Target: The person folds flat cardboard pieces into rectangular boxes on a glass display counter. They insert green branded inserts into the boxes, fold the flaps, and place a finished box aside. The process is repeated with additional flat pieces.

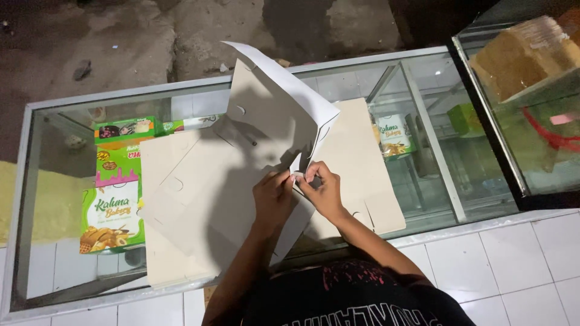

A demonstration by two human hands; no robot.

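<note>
A flat grey-brown cardboard box blank (205, 181) lies on a glass counter top (435, 151), with one white-backed flap (284, 102) folded up and standing at an angle. My left hand (273, 199) and my right hand (322, 188) meet at the flap's lower corner, fingers pinching the cardboard edge between them. More flat cardboard blanks (356, 157) lie underneath and to the right.
A printed green box blank (115, 193) lies flat at the counter's left. Inside the glass case stands another green box (394, 137). A second glass case (525, 108) with brown slabs stands at the right. White tiles (513, 265) border the near edge.
</note>
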